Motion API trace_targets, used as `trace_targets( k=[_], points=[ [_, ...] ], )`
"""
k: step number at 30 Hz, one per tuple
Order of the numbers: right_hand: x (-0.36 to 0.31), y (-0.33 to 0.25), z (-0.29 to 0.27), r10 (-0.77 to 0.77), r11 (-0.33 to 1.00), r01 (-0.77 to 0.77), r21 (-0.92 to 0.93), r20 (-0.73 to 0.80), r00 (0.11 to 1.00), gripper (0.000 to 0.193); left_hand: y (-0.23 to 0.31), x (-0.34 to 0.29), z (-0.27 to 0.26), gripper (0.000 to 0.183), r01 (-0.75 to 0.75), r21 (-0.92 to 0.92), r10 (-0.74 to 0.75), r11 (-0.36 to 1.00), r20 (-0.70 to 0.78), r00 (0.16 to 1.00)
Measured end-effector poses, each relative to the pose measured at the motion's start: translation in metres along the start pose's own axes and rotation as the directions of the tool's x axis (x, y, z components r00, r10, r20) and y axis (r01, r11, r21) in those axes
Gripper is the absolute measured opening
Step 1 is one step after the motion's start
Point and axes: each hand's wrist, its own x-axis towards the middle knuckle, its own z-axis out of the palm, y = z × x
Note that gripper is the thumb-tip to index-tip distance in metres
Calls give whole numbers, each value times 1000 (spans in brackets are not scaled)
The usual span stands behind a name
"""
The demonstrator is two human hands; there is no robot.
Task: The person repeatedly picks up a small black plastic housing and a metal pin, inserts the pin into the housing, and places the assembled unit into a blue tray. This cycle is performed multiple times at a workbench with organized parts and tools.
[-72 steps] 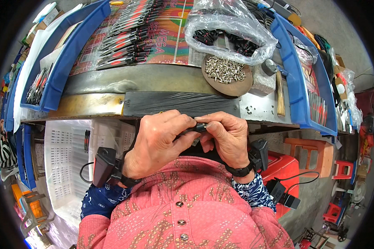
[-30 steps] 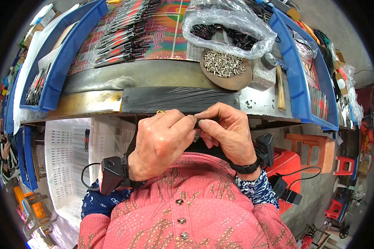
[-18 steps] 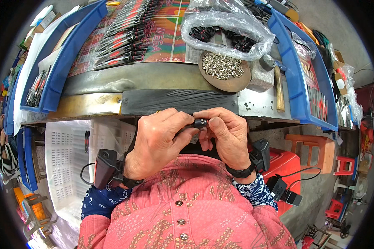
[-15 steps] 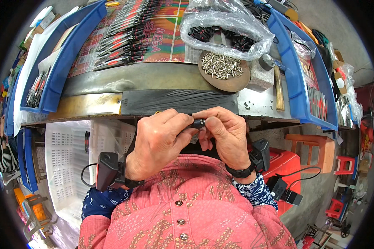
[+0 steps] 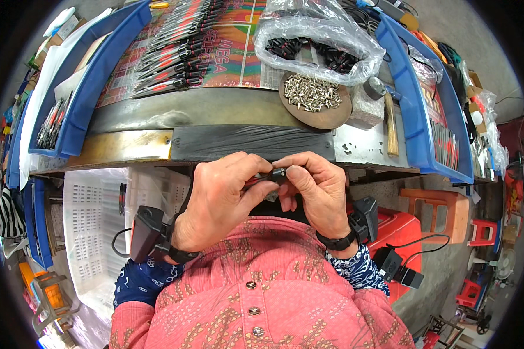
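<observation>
Left hand (image 5: 224, 189) and right hand (image 5: 314, 185): both pinching one dark tool (image 5: 279, 174), near the surface's (image 5: 215, 113) front edge.
Rowed tools (image 5: 172, 67): seemingly done.
Metal pins (image 5: 311, 93) in dish (image 5: 327, 120), black parts (image 5: 285, 49) in bag (image 5: 358, 39): apparently unused.

Black piece (image 5: 280, 174), pink patterned shirt (image 5: 215, 285)

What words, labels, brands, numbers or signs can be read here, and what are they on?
Multicoloured sheet under the black-and-red tools: large printed letters, not copied here; any finer print is too small to read.
Dark piece between left hand and right hand: no readable writing.
</observation>
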Motion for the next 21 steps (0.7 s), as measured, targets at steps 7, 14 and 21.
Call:
trace_targets(
  k=[7,14,21],
  points=[
    [-5,-3,-1,-81,980,90,-178,59,995,15,5,4,-16,18,480,-363,-367,798,340,866],
    [-7,0,2,-195,937,221,-270,118,974,13,1,2,-13,18,639,-491,-439,593,468,767],
    [-10,1,3,-180,938,197,-287,84,980,12,0,-5,-5,13,599,-594,-432,537,416,800]
  ],
)
